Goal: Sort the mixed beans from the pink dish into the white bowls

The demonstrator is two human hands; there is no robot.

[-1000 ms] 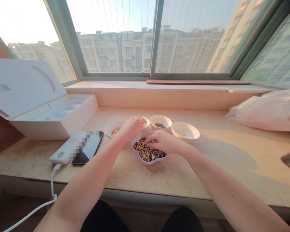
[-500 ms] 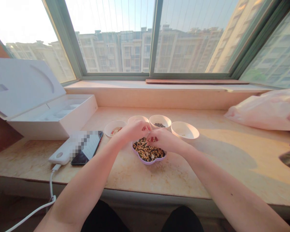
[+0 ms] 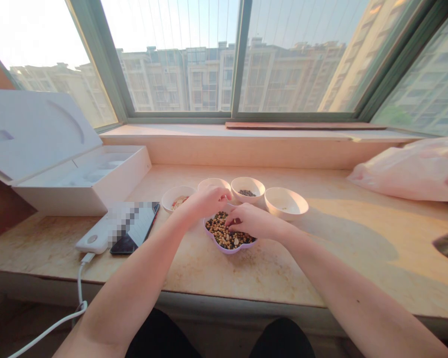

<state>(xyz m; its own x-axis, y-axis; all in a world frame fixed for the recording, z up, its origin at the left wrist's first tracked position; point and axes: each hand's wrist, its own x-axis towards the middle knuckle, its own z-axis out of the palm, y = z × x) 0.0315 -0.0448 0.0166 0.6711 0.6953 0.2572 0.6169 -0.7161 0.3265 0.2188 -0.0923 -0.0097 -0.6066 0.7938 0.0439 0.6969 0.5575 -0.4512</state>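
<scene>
The left hand (image 3: pixel 207 203) is curled, fingers bunched just above the far rim of a lilac-rimmed, flower-shaped dish (image 3: pixel 228 252); whether it holds anything is hidden. The right hand (image 3: pixel 252 221) reaches in from the other side, its fingertips (image 3: pixel 228 222) pinched down among the mixed beans (image 3: pixel 224 232) that fill the dish, and I cannot tell whether they grip a bean. The dish sits on a marble windowsill (image 3: pixel 321 278), with three white bowls in an arc behind it. The left bowl (image 3: pixel 171 201) holds pale flakes, the middle bowl (image 3: pixel 248 187) holds dark seeds, and the right bowl (image 3: pixel 285 204) has a few light bits. A fourth bowl (image 3: pixel 213 182) stands partly behind the left hand. To the left lie a phone (image 3: pixel 136 233) beside a corded power bank (image 3: pixel 97 233), and an open white box (image 3: pixel 82 184). A pink plastic bag (image 3: pixel 406 171) lies to the right.
</scene>
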